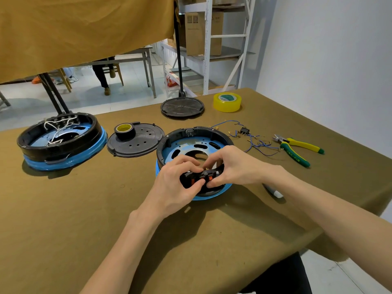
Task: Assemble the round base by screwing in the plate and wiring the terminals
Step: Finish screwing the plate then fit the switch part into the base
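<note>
Both hands seating terminal block at round base (194,145) rim, 6 o'clock side.
Left hand (176,183) and right hand (231,166) pinch the terminal block (196,178) between curled fingers; risk: uneven push cocks the block or bends brass tabs. Wires (254,143) lie loose at 2 o'clock on desk (84,209).

A small assembly workshop: a cloth-covered workbench (63,209) carries pliers (297,148), tape rolls (227,102), loose blue wires (257,144) and round bases (61,141); metal shelving (206,49) with cardboard boxes (200,32) stands behind; another steel table (135,55) beyond.
</note>
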`<action>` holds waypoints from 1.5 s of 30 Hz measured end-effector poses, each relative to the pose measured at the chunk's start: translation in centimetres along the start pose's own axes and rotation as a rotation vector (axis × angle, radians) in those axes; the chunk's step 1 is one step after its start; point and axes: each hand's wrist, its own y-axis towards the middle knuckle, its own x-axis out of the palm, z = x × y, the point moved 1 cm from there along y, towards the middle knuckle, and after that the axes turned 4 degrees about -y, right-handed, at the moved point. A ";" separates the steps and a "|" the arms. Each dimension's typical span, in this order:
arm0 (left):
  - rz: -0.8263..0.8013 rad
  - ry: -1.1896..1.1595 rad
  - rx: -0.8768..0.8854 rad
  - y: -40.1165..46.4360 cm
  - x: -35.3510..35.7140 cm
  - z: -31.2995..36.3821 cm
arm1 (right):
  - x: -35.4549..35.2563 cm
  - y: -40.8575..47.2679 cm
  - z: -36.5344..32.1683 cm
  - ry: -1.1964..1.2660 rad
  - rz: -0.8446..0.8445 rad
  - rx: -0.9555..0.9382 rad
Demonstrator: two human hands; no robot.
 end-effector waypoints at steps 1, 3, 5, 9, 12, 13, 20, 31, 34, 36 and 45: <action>0.004 -0.003 0.005 0.0 -0.1 0.0 | 0.1 0.1 0.0 0.011 0.001 0.008; 0.010 -0.009 0.012 0.0 -0.1 0.0 | 0.2 0.1 0.1 0.033 0.013 0.020; 0.008 -0.003 0.007 0.0 0.0 0.0 | 0.1 0.2 0.2 0.051 0.022 0.017; 0.012 0.016 -0.008 0.0 0.1 -0.1 | 0.0 0.2 0.4 0.085 0.023 0.010; 0.030 0.014 -0.012 0.0 0.2 0.0 | 0.0 0.2 0.5 0.097 0.018 0.012; 0.034 0.008 -0.015 0.0 0.3 0.1 | -0.1 0.3 0.5 0.099 0.010 0.017; 0.040 -0.007 -0.017 0.1 0.2 0.3 | 0.5 -0.3 0.5 0.035 -0.006 0.022; 0.057 0.016 -0.017 -0.1 0.4 0.1 | -0.6 -0.5 1.1 0.135 0.019 -0.006; 0.055 0.005 -0.016 0.0 0.4 0.2 | -0.7 -0.5 1.3 0.177 0.002 0.024; 0.058 0.001 -0.020 0.0 0.4 0.3 | -0.8 -0.2 1.3 0.186 -0.033 0.039; 0.069 0.017 -0.010 -0.1 0.3 0.5 | -1.6 0.7 0.9 0.136 -0.127 0.084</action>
